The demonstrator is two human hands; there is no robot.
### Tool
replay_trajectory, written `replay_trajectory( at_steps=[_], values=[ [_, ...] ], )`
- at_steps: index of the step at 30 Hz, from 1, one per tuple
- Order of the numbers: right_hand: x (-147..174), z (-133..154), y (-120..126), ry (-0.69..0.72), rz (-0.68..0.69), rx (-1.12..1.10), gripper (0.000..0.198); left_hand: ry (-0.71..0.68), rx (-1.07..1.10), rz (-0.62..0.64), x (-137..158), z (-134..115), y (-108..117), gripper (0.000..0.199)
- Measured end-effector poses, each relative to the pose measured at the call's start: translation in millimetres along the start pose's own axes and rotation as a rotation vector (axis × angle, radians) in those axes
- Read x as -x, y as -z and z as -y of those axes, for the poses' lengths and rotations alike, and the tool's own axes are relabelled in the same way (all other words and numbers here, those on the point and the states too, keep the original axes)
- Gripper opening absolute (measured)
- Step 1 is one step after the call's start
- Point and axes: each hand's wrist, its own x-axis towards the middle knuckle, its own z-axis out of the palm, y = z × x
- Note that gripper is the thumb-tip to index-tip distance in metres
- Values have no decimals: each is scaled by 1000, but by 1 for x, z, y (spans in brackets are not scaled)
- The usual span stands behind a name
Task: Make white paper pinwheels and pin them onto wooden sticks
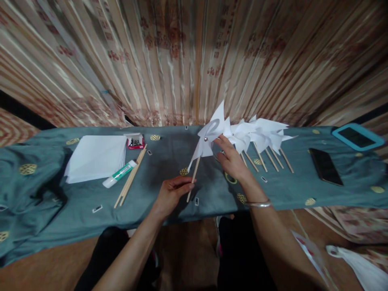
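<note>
A white paper pinwheel (pixel 209 137) on a thin wooden stick is held up over the middle of the cloth, a small metal pin at its centre. My left hand (pixel 173 194) pinches the lower part of its stick between thumb and fingers. At the right edge of the paper blades is my right hand (pixel 232 157), its fingers apart and the fingertips at a blade; whether they press on it is hard to tell. Several finished pinwheels (pixel 263 135) lie in an overlapping row just beyond my right hand, sticks pointing toward me.
On the left lie a stack of white paper (pixel 97 157), a glue tube (pixel 119 173), loose wooden sticks (pixel 131 178) and a red box of pins (pixel 135 141). A black phone (pixel 325 166) and a blue-framed tablet (pixel 357 136) rest at the right. A pleated curtain (pixel 194 60) hangs behind.
</note>
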Motion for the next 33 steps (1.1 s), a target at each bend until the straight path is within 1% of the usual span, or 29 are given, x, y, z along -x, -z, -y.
replay_trajectory(
  at_steps=[5, 10, 11, 13, 15, 17, 19, 22, 24, 27, 29, 30, 31, 32, 33],
  values=[
    [1, 4, -1, -58, 65, -47, 51, 19, 33, -36, -1, 0, 1, 23],
    [1, 9, -2, -64, 155, -151, 42, -4, 69, -57, 0, 1, 1, 23],
    [1, 9, -2, -68, 151, -165, 41, -2, 76, -58, 0, 1, 1, 23],
    [0, 9, -3, -92, 98, -178, 42, 7, 83, -60, 0, 1, 1, 24],
    [-1, 6, -4, -125, 39, -193, 48, 20, 76, -53, 0, 2, 1, 25],
    [-3, 3, -7, -149, 35, -227, 54, 33, 73, -38, 0, 3, 1, 25],
    [-4, 1, -11, -156, 80, -270, 57, 47, 90, -17, 0, 4, 0, 25],
    [-4, 4, -12, -132, 179, -313, 52, 58, 122, -14, 0, 3, 1, 24],
    [-3, 11, -9, -106, 253, -337, 47, 54, 125, -32, 0, 1, 1, 24],
    [0, 22, 0, -75, 402, -396, 41, 38, 121, -59, -1, 0, 1, 24],
    [1, 24, 5, -105, 477, -432, 35, 32, 121, -61, -1, 1, 2, 25],
    [1, 23, 7, -155, 471, -434, 33, 29, 121, -60, -1, 1, 2, 25],
    [1, 21, 8, -223, 434, -420, 31, 29, 121, -55, -1, 2, 2, 26],
    [1, 17, 9, -297, 369, -388, 31, 30, 123, -50, -1, 2, 2, 26],
    [1, 13, 10, -361, 275, -335, 31, 31, 124, -45, -1, 3, 2, 25]
  ],
)
